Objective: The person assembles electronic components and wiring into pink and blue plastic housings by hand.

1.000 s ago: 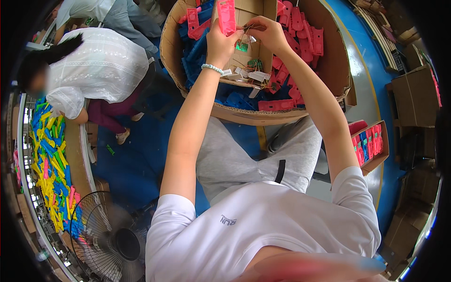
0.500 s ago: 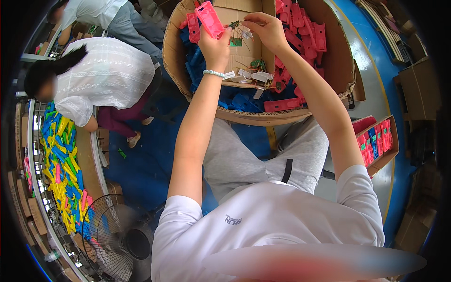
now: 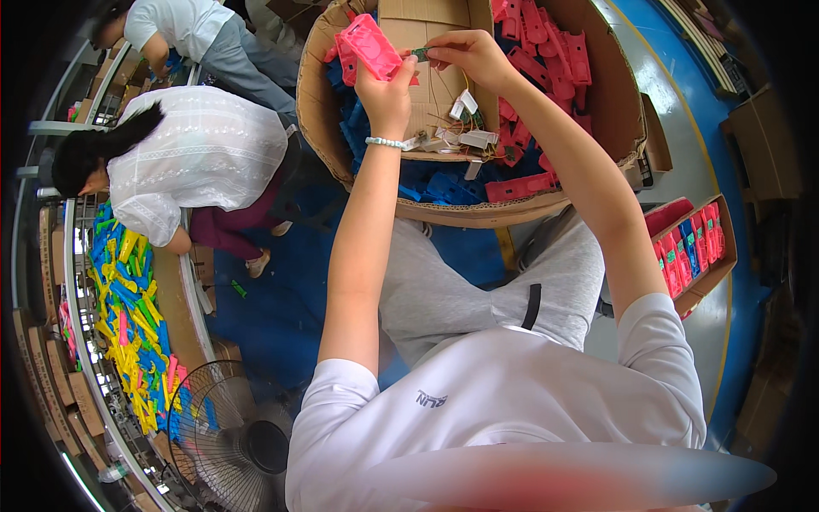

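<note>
My left hand (image 3: 386, 94) grips a pink plastic shell (image 3: 375, 47) above a large cardboard box (image 3: 512, 213). Pinched in the fingers of my right hand (image 3: 469, 58) is a small green circuit board (image 3: 421, 54), close to the shell's right side; whether they touch I cannot tell. Thin wires hang below it, near a white part (image 3: 463, 104). An inner carton (image 3: 431, 10) holds more white pieces (image 3: 478, 138) with wires. Around that carton lie pink shells (image 3: 554, 60) on the right and blue shells (image 3: 439, 189) at the near side.
To the right stands a small carton (image 3: 704, 277) filled with pink and blue shells (image 3: 685, 252). A fan (image 3: 235, 431) is at lower left. Two people (image 3: 200, 154) bend over a bench heaped with yellow, blue and green plastic parts (image 3: 132, 316).
My right hand has moved slightly left and down, bringing the circuit board closer to the pink shell. The wires below have shifted. My left hand still holds the shell, now a little lower.
</note>
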`<state>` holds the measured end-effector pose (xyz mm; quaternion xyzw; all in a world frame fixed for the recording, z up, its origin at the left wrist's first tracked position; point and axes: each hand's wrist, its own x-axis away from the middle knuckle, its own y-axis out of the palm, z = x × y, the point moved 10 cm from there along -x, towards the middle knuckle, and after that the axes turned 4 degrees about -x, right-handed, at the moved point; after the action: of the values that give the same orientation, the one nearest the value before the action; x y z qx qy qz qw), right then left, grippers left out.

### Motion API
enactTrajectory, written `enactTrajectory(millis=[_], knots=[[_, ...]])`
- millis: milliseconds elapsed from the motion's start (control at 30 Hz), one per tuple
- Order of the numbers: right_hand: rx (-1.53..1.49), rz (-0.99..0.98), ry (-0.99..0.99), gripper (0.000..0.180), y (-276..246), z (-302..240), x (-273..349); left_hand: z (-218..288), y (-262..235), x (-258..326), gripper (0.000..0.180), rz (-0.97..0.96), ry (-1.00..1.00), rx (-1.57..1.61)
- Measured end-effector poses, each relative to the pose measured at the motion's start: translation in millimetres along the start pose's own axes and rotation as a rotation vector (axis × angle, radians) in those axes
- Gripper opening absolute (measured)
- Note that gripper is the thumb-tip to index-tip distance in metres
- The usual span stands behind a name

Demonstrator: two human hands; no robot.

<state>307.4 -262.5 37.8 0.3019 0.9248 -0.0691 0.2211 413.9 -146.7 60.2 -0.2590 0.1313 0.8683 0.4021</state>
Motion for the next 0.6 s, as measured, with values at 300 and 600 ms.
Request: enactTrajectory(millis=[300, 600], knots=[[-0.178, 0.111, 0.193, 0.016, 0, 13, 5, -3, -9, 0, 0.031, 0.07, -0.006, -0.044], [0.117, 0.15, 0.105, 0.023, -2, 19, -2, -23, -14, -3, 0.039, 0.128, -0.116, 0.113]])
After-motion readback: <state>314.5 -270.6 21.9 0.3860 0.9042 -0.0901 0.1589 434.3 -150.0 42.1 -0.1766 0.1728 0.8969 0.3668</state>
